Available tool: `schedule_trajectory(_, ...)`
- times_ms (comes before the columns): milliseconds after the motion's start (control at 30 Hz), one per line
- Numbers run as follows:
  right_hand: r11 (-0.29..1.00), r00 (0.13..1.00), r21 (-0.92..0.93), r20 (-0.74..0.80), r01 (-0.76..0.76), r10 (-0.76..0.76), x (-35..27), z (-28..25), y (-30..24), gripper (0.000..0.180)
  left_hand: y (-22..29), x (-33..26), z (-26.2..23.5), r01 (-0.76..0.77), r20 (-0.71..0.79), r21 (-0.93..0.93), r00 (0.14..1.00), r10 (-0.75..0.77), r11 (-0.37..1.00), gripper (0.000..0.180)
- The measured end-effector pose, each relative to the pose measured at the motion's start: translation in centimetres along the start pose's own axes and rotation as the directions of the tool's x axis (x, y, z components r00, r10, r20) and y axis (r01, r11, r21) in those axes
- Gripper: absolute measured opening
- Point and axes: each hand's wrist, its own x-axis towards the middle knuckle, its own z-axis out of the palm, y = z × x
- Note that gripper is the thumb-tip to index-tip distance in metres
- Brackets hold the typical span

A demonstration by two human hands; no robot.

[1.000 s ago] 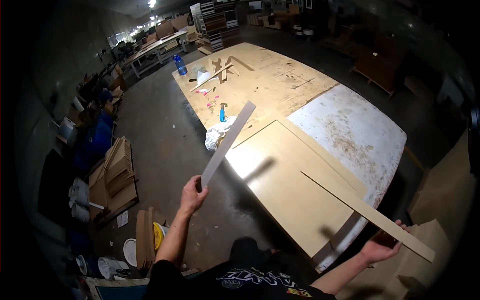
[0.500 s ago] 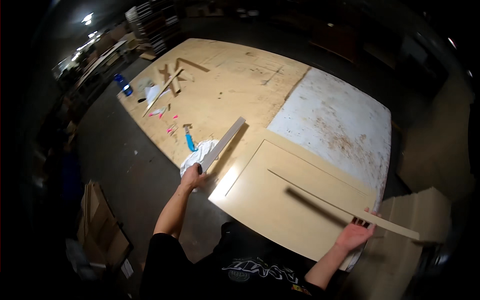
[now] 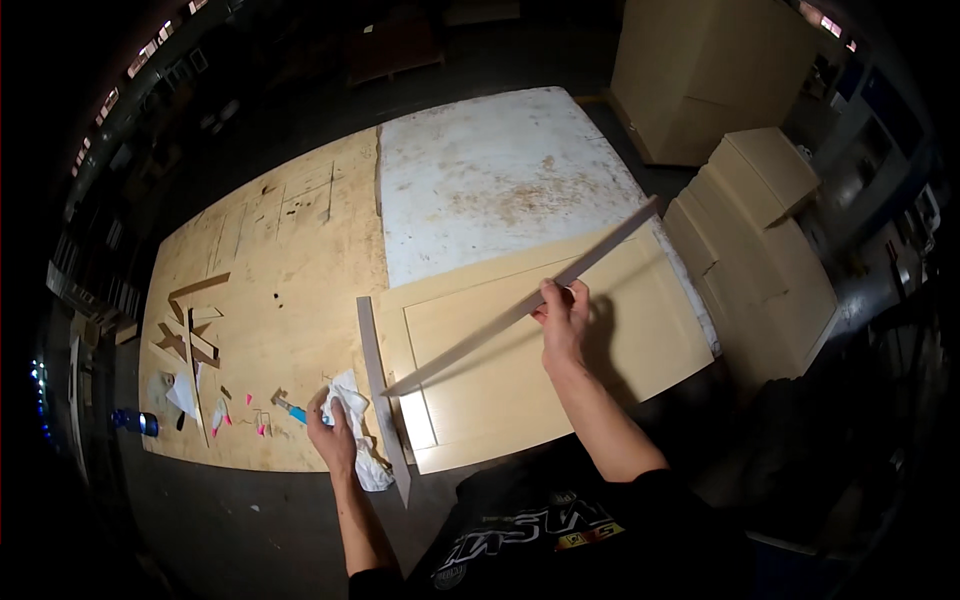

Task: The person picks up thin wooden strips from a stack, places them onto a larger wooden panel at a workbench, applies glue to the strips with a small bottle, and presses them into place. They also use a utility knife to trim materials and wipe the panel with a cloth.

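My right hand (image 3: pixel 565 325) pinches a long, thin wooden strip (image 3: pixel 610 240) near its middle. The strip slants over a pale framed panel (image 3: pixel 540 340), its lower-left end near a second strip (image 3: pixel 369 340). That second strip lies along the panel's left edge and juts past the table's front edge. My left hand (image 3: pixel 333 435) is at a crumpled white cloth (image 3: pixel 372 470), thumb and fingers curled around part of it. Just left of those fingers lies a blue-handled tool (image 3: pixel 292 410) with a metal head, its handle end partly hidden by the hand.
Wood offcuts (image 3: pixel 190 340), small pink-tipped pieces (image 3: pixel 220 418) and a blue bottle (image 3: pixel 135 422) are at the left of the worktable (image 3: pixel 290 250). A stained white board (image 3: pixel 470 170) covers its far right. Stacked brown boards (image 3: pixel 760 260) stand close to the right edge.
My left hand has let go of its strip, which now lies beside the panel, and has moved to the cloth. My right hand has brought its strip leftward over the panel. The view has turned right.
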Motion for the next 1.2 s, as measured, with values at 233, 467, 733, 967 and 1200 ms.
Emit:
schedule_trajectory(233, 0.922, 0.933, 0.168, 0.158, -0.349, 0.324, -5.2, 5.2, 1.5, 0.03, 11.2, -1.4, 3.4, -0.024, 0.784, 0.085, 0.619, -0.051, 0.996, 0.05)
schedule_trajectory(467, 0.867, 0.863, 0.127, 0.242, -0.481, 0.443, -7.8, 4.6, -0.3, 0.027, 8.4, -4.4, 4.2, 0.62, 0.934, -0.064, 0.312, -0.171, 0.782, 0.064)
schedule_trajectory(733, 0.906, 0.709, -0.029, 0.613, -0.421, 0.349, -6.3, -0.2, 2.1, 0.047, 8.6, -6.1, 3.4, 0.724, 0.891, 0.028, 0.295, -0.346, 0.689, 0.062)
schedule_trajectory(967, 0.866, 0.638, -0.474, 0.621, -0.158, 0.456, -4.2, -2.9, 2.7, 0.033, 2.3, -10.6, -5.5, 0.745, 0.463, -0.544, 0.65, -0.602, 0.386, 0.061)
schedule_trajectory(1200, 0.8, 0.203, -0.495, 0.869, 0.339, 0.451, -10.7, 11.1, 9.0, 0.029, -2.4, -22.1, -10.9, 0.585, 0.185, -0.77, 0.585, -0.79, 0.253, 0.069)
